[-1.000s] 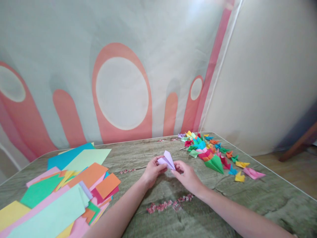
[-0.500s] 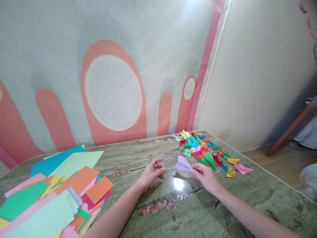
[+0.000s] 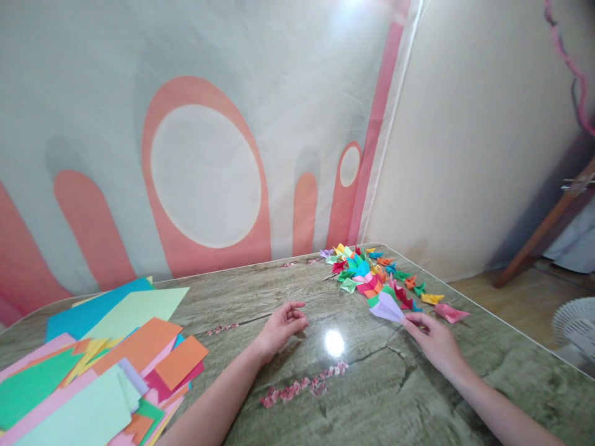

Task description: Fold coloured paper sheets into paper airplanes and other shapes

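Pinched at its narrow end, a folded lilac paper plane [image 3: 387, 307] is in my right hand [image 3: 430, 339]. The plane's wide end overlaps the near edge of a group of small folded paper figures [image 3: 360, 267] in many colours; whether it touches them I cannot tell. Behind it, a green folded piece is partly covered. My left hand [image 3: 282, 330] rests over the middle of the table with its fingers loosely curled and apart, holding nothing.
Loose coloured paper sheets [image 3: 74, 402] overlap in a spread pile on the table's left. The wood-patterned table [image 3: 362, 396] has printed pink blossoms. A patterned backdrop [image 3: 204, 179] rises behind it, and a white fan [image 3: 575, 325] stands beyond its right edge.
My right hand has carried the lilac paper plane to the right, up against the view of the green piece. My left hand has barely moved. The camera view has turned slightly right.
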`<state>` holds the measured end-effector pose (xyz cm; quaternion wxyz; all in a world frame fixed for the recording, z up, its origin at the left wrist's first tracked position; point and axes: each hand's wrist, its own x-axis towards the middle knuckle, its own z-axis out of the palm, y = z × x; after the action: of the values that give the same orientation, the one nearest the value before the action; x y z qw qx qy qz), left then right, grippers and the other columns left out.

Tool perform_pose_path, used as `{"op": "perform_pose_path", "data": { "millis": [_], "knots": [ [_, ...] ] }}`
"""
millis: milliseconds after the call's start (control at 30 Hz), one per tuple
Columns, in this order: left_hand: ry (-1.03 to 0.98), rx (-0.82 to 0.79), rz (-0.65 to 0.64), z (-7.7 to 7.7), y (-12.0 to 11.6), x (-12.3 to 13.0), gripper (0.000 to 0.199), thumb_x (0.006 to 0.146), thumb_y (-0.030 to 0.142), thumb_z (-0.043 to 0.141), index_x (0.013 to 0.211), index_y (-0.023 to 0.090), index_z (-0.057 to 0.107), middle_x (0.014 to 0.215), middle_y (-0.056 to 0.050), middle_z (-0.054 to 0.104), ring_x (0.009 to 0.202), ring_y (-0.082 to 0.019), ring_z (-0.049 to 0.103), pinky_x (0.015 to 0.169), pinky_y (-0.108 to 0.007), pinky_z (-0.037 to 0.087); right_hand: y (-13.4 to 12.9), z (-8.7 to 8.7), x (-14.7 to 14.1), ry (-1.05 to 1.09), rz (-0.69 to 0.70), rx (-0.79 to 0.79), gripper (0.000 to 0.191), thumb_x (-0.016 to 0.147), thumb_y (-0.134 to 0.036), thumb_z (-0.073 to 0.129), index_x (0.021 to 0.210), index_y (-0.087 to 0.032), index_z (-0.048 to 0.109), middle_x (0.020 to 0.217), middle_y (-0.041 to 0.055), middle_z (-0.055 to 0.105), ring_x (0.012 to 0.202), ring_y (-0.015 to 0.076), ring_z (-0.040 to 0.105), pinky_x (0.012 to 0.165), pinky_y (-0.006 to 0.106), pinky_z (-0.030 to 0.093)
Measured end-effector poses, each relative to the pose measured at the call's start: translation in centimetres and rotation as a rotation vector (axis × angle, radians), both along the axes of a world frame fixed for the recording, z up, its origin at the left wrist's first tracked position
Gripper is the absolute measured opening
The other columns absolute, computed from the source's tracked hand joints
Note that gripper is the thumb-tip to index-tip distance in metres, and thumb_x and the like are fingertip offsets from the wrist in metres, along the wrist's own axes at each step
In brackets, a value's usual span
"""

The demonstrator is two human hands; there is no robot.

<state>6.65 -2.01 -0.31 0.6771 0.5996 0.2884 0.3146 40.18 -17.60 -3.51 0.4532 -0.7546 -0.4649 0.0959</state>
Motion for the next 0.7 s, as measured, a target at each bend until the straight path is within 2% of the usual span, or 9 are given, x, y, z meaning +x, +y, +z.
{"op": "perform_pose_path", "data": {
  "millis": [167,533,700],
  "knots": [
    [-0.002,0.005,-0.006,0.1,-0.1,0.0,0.047,0.066,0.031,0.073,0.106,0.014,0.054,0.079,-0.003,0.059,0.072,-0.014,0.058,0.066,-0.026,0.044,0.2,-0.7,0.3,-0.011,0.027,0.016,0.034,0.075,-0.047,0.052,0.085,-0.018,0.064,0.089,0.0096,0.068,0.084,0.0255,0.062,0.077,0.038,0.047],
    [0.014,0.016,-0.012,0.0,-0.1,-0.1,0.043,0.066,0.03,0.073,0.103,0.014,0.057,0.082,-0.005,0.06,0.076,-0.016,0.06,0.069,-0.027,0.045,0.5,-2.0,2.1,-0.282,0.048,0.019,0.03,0.075,-0.045,0.053,0.078,-0.018,0.068,0.086,0.0093,0.067,0.084,0.0253,0.059,0.079,0.04,0.044],
    [0.029,0.04,-0.018,-0.1,-0.1,-0.1,0.041,0.069,0.029,0.071,0.104,0.014,0.056,0.083,-0.005,0.06,0.076,-0.015,0.059,0.069,-0.027,0.046,0.5,-2.3,2.3,-0.323,0.049,0.008,0.029,0.077,-0.042,0.053,0.079,-0.018,0.068,0.086,0.0095,0.067,0.084,0.0249,0.059,0.08,0.039,0.044]
  ]
}}
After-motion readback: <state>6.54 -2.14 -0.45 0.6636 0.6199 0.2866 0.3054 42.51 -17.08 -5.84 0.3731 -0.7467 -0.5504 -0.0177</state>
